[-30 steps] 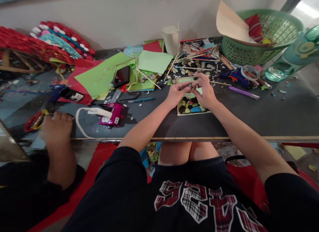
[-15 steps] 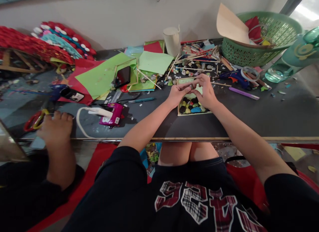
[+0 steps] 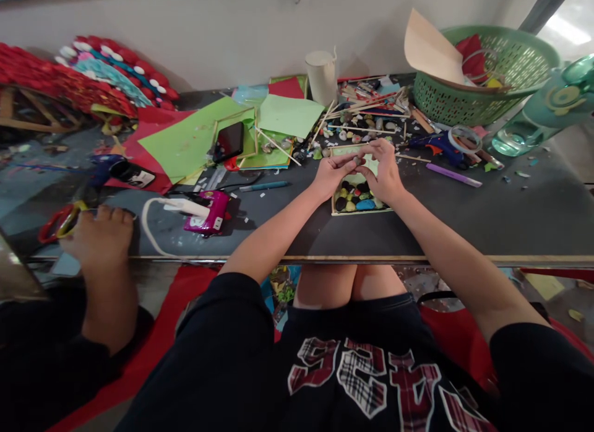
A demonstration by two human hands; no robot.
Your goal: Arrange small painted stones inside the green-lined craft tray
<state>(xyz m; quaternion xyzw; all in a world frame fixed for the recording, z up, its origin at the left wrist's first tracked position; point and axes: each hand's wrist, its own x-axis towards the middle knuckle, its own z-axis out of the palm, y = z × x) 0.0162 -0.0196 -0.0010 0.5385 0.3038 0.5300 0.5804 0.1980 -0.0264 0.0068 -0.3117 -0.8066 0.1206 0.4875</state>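
My left hand (image 3: 335,174) and my right hand (image 3: 383,171) meet above a small framed panel, fingertips pinched together. What lies between them is too small to make out. The stick-edged frame (image 3: 362,213) rests on the dark table under my hands. Its near half holds painted pebbles in black, yellow and red, with a larger blue pebble (image 3: 365,205) near the front. The pale green upper part is partly hidden by my fingers. Behind my hands lie loose pebbles (image 3: 352,136) and thin wooden sticks (image 3: 366,108).
A purple power adapter (image 3: 207,213) with a white plug sits left. A co-worker's hand (image 3: 104,234) lies near scissors (image 3: 60,223). A phone (image 3: 229,141) rests on green paper. Right are a glue gun (image 3: 429,142), a purple stick (image 3: 453,175), a green basket (image 3: 457,104) and a bottle (image 3: 533,122).
My hands stay pinched together over the frame with almost no movement. The view has shifted very slightly.
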